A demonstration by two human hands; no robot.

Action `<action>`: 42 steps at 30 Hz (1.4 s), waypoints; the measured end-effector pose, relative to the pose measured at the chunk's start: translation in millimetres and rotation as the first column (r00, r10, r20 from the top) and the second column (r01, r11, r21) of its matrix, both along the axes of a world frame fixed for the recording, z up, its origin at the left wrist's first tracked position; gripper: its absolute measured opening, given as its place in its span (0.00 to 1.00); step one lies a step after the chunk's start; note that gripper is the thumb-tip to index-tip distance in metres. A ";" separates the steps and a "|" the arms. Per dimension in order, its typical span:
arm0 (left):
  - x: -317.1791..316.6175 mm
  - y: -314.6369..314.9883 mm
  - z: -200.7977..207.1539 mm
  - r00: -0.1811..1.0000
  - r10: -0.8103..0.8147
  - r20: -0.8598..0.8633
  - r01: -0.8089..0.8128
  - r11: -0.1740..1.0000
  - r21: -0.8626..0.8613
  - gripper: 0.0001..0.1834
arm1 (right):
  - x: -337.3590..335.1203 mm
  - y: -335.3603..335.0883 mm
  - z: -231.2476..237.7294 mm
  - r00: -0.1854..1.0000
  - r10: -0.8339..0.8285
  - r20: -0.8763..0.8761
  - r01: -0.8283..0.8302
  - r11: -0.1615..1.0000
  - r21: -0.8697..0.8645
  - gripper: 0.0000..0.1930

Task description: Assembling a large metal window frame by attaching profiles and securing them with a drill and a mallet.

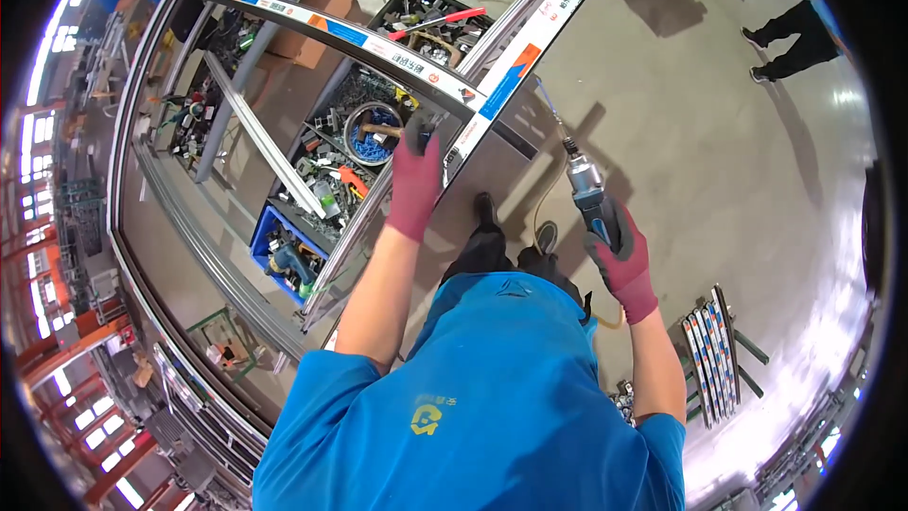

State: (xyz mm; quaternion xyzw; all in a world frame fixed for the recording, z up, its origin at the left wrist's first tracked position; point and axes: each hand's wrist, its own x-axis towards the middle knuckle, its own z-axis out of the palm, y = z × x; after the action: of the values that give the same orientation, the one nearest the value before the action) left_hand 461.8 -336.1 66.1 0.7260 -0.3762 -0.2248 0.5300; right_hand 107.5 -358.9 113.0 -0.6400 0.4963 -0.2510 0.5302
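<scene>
My right hand (624, 263), in a maroon glove with a dark palm, grips a power screwdriver (586, 185) with a silver-and-blue body. Its long bit points up toward the outer edge of a metal frame (515, 71) covered in white, blue and orange protective film. The tip looks close to that edge; I cannot tell whether it touches. My left hand (416, 178), gloved alike, is raised beside the inner corner where two frame bars meet. Its fingers are curled, and whatever they hold is hidden.
Under the frame, trays hold metal fittings, a steel bowl (372, 132) of blue pieces and a hammer. A blue bin (288, 253) contains a cordless drill. A thin hose (541, 201) hangs near my feet. Another person (802, 36) walks at the far right; stacked profiles (711, 360) lie near right.
</scene>
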 end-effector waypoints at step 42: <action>-8.2 -124.2 -24.9 0.849 0.465 -0.249 -0.281 0.797 0.534 0.32 | -24.8 -56.1 -67.8 0.944 0.325 -0.051 -0.323 0.945 0.054 0.37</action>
State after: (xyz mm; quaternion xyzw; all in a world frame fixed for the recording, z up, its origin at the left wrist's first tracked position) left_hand 453.6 -460.3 41.2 0.8390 -0.0492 -0.3314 0.4287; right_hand 82.7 -415.0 45.3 -0.7079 0.4055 -0.1299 0.5636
